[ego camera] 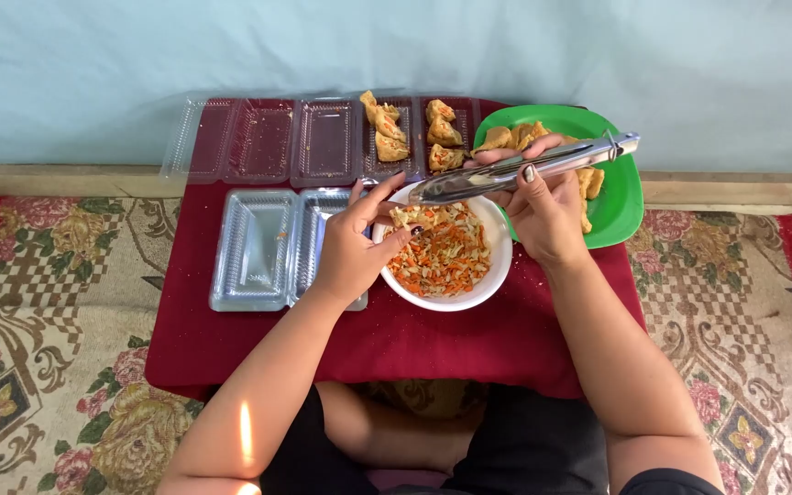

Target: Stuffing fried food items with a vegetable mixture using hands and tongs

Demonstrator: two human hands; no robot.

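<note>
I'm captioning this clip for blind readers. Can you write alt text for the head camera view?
A seated person's right hand holds metal tongs over a white bowl of shredded carrot and cabbage, while the left hand pinches some of it. Behind them on the red-covered low table are a green plate of fried pieces and clear plastic boxes.

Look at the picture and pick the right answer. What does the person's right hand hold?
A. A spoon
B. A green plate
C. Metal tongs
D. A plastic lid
C: the right hand grips metal tongs lying across the rim of the white bowl, while the left hand holds none.
</note>
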